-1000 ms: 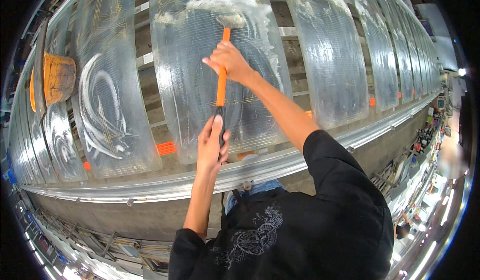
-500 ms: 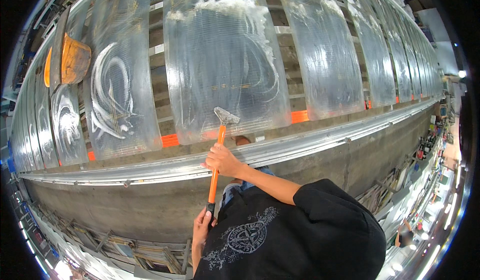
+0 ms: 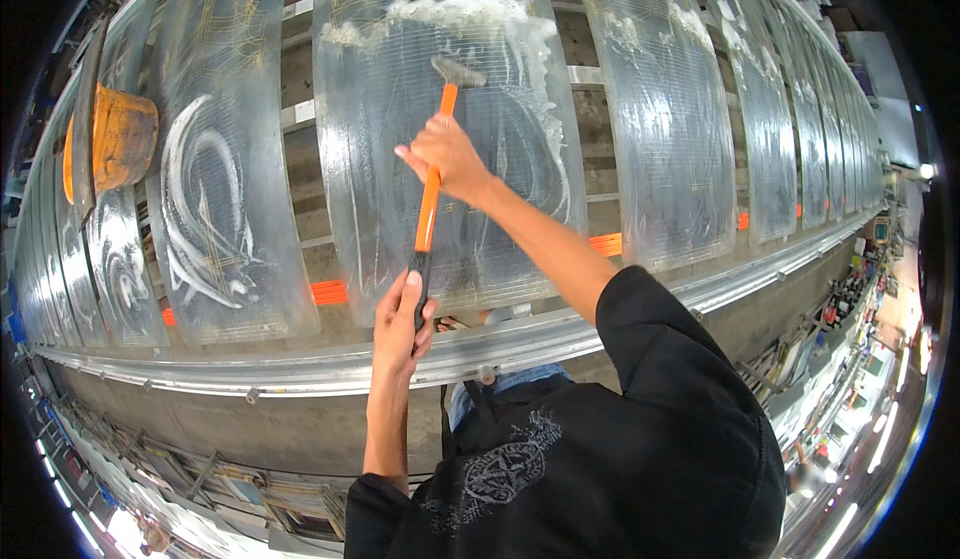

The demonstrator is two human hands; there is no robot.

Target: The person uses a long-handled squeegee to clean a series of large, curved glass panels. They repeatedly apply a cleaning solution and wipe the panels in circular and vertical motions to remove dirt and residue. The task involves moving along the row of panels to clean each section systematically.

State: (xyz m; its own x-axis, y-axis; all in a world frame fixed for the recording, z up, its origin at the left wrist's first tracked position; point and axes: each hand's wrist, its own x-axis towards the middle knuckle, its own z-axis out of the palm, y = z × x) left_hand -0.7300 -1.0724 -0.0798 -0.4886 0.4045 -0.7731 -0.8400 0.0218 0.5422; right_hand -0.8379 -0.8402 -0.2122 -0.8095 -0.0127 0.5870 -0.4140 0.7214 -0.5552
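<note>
A long-handled scraper with an orange shaft reaches away from me over a translucent ribbed sheet. My left hand is closed round its black end grip. Farther up, my right hand grips the orange shaft below the head. The wide grey scraper head is over the upper middle of the sheet, just below a thick band of white foamy paste. Whether the blade touches the surface is hard to tell. More white paste runs down the sheet's right side.
An orange tub stands on the left by a dark bar. Next to it, another sheet carries curved white smears. Several more sheets extend both ways, with gaps between them. A metal rail runs along the near side.
Both hands have moved forward, carrying the scraper from the sheet's near edge to just below the paste band. My left arm is now stretched out over the rail.
</note>
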